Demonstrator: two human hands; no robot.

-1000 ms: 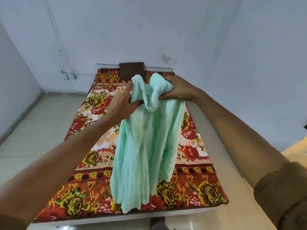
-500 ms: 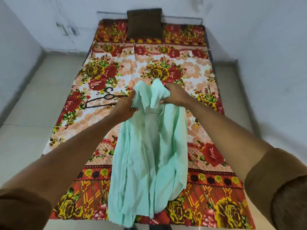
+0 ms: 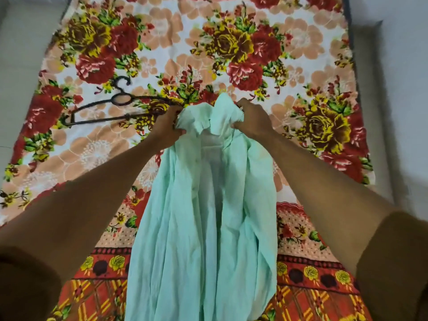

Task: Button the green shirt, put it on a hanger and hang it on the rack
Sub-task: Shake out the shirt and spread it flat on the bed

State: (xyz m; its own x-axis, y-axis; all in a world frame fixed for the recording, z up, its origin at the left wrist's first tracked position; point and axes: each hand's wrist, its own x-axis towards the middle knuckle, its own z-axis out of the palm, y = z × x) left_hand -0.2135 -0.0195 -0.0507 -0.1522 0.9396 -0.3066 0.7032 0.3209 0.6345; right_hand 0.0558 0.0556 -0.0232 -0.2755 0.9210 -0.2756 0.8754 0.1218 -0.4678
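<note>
The pale green shirt hangs from both hands over the bed, its front open and its body trailing toward me. My left hand grips the bunched cloth at the left side of the collar. My right hand grips the collar's right side. A black hanger lies flat on the bedsheet just left of my left hand, hook pointing away from me; its right end is hidden behind my left hand. No rack is in view.
The bed is covered by a floral sheet in red, yellow and peach. Pale tiled floor runs along the left side. A white wall stands close on the right.
The view has tilted down toward the bed, so the pillow and far wall are out of frame. Both hands have lowered the shirt nearer to the sheet, beside the hanger.
</note>
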